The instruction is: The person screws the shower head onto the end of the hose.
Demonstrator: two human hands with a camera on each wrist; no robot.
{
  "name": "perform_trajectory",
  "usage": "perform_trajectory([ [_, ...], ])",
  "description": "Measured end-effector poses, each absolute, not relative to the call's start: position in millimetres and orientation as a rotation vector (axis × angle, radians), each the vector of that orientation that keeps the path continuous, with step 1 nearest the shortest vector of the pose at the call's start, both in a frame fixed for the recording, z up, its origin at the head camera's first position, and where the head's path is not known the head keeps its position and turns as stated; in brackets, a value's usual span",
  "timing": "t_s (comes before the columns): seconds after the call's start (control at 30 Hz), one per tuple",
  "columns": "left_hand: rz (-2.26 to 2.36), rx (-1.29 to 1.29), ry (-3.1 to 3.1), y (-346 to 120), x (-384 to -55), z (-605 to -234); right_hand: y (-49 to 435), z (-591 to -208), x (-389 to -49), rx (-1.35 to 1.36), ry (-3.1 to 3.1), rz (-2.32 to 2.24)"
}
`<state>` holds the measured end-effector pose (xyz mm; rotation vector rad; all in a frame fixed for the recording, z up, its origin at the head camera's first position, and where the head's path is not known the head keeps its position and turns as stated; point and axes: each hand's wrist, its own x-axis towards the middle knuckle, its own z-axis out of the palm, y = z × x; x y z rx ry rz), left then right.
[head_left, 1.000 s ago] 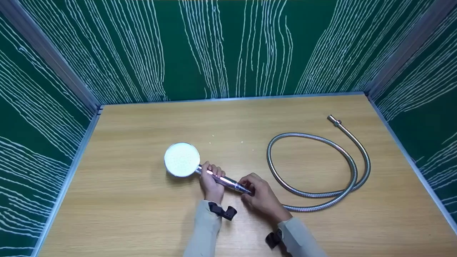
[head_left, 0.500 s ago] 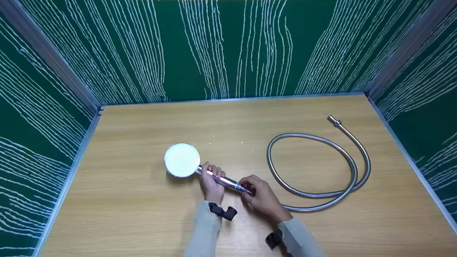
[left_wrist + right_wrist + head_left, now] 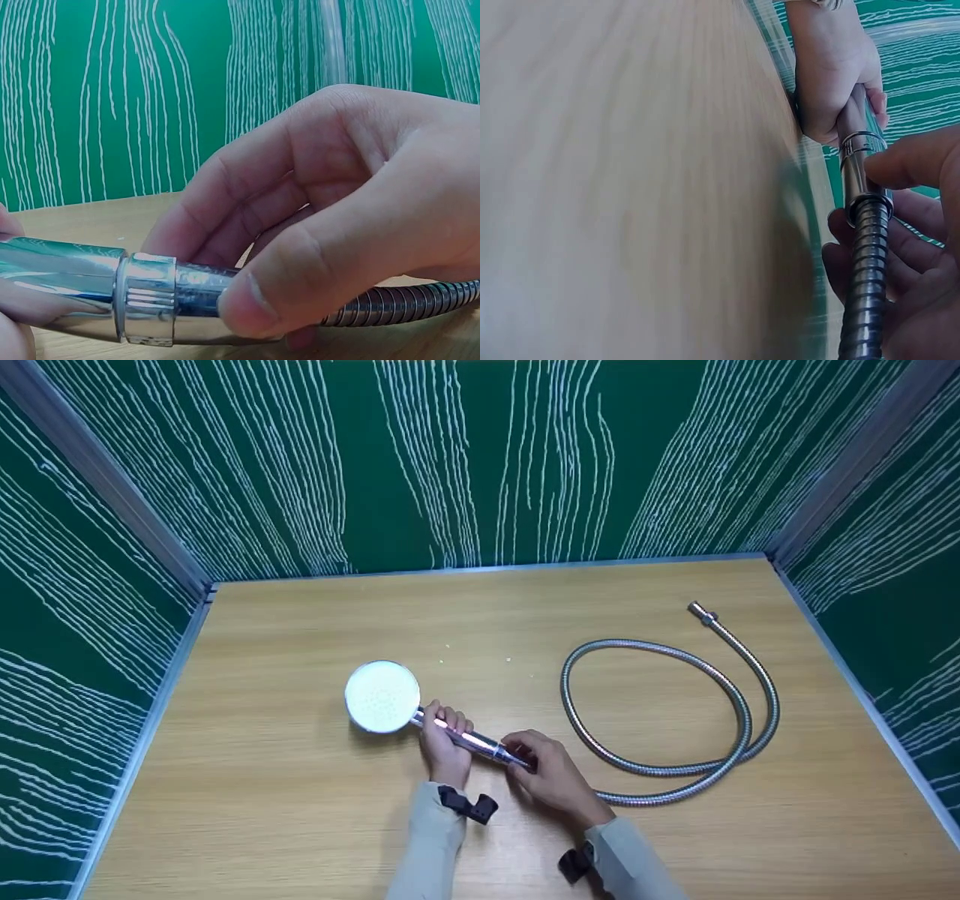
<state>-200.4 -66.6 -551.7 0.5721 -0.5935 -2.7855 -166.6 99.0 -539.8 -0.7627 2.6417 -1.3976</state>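
Note:
A handheld shower head (image 3: 382, 697) with a round white face and chrome handle lies left of centre in the head view. My left hand (image 3: 448, 742) grips its handle, fingers wrapped round. At the handle's lower end sits a tapered chrome hose connector (image 3: 202, 300), its ribbed collar against the handle with a thin pale ring between them. My right hand (image 3: 551, 772) pinches this connector between thumb and fingers, as the left wrist view shows. From the connector runs a ribbed metal shower hose (image 3: 868, 277), passing under the right palm.
The hose lies in a loop (image 3: 652, 645) on the right of the wooden table (image 3: 285, 810), its free end fitting (image 3: 703, 615) toward the back. Small white specks (image 3: 508, 659) dot the middle. Green walls (image 3: 480, 465) with white lines enclose the back and sides.
The right hand's fingers shift very slightly on the connector. Left hand, shower head and the looped hose stay where they were.

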Motion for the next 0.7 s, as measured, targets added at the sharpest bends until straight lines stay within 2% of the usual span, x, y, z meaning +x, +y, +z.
perform_trajectory([
  [0.7, -2.774, 0.56, -0.615, -67.3, -201.3, -554.5, 99.0, -541.6, -166.9, -0.761, 2.623, -1.437],
])
